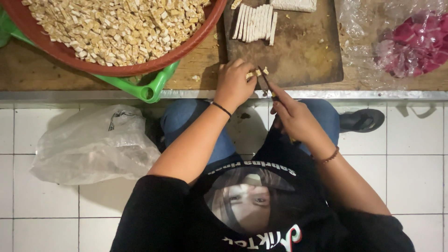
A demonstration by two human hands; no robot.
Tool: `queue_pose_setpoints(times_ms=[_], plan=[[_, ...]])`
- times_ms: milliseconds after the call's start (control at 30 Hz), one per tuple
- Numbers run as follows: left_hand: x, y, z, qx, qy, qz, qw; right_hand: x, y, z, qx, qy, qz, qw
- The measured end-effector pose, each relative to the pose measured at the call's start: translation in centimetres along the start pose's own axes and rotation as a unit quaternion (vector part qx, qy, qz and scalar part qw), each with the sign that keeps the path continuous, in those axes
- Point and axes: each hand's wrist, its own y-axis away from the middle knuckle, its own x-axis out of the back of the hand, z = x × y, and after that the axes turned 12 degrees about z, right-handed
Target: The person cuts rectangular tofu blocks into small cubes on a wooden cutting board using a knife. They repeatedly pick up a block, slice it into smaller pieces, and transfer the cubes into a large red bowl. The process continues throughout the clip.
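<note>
Left hand (233, 84) pins a small tempeh piece (255, 73) at the cutting board (303, 51) near edge; right hand (295, 119) grips a knife (264, 83), blade on it. Red basin (196, 39) is piled with cubes (most look done); sliced strips (254, 22) and a block (294, 4) remain on the bench (28, 70).

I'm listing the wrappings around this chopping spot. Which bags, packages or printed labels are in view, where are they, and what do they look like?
Clear plastic bag: on the white tiled floor, left of the person's knees; crumpled, translucent, with a dark print.
Clear plastic bag with pink-red contents: on the wooden table, right of the cutting board; wrinkled and glossy.
No signs or screens.
</note>
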Motion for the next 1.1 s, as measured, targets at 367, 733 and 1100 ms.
queue_pose_setpoints(times_ms=[367,733,1100], plan=[[-0.1,-0.9,0.2,0.010,0.009,0.008,1.000,-0.8,-2.4,-1.8,0.024,0.009,-0.021,0.999],[-0.7,-0.9,-0.1,0.000,-0.010,0.004,1.000,-0.3,-2.0,0.0,-0.011,0.029,-0.042,0.999],[-0.1,-0.6,0.1,0.001,0.002,-0.001,1.000,1.4,0.5,0.1,-0.047,0.002,-0.025,0.999]])
